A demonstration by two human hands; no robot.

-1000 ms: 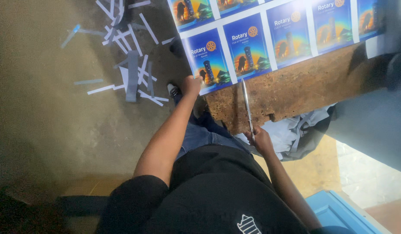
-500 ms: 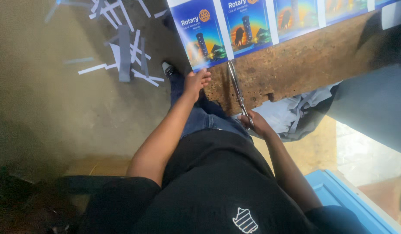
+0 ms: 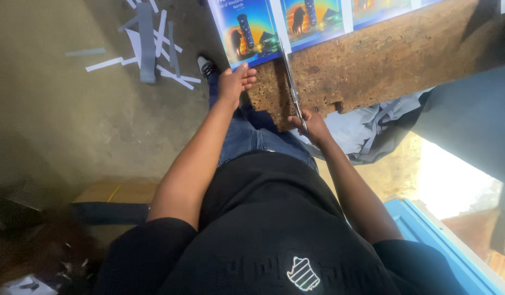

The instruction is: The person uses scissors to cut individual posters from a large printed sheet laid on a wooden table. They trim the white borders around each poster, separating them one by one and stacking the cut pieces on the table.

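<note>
My left hand (image 3: 233,83) pinches the near corner of a printed sheet (image 3: 247,30) of blue and orange cards that lies on a worn wooden table (image 3: 383,60). My right hand (image 3: 310,124) grips the handles of long scissors (image 3: 290,82). Their blades run up the white strip between two cards, at the sheet's near edge. My legs in blue jeans and one shoe show below the table edge.
Several white and grey paper strips (image 3: 149,46) lie scattered on the concrete floor at the upper left. Crumpled pale paper (image 3: 367,134) sits in a dark bag under the table. A blue box (image 3: 438,246) stands at the lower right.
The view has tipped down, so the sheet now sits at the top edge. The scissors' blades have advanced into the white gap between the cards. My left hand has shifted to the sheet's corner.
</note>
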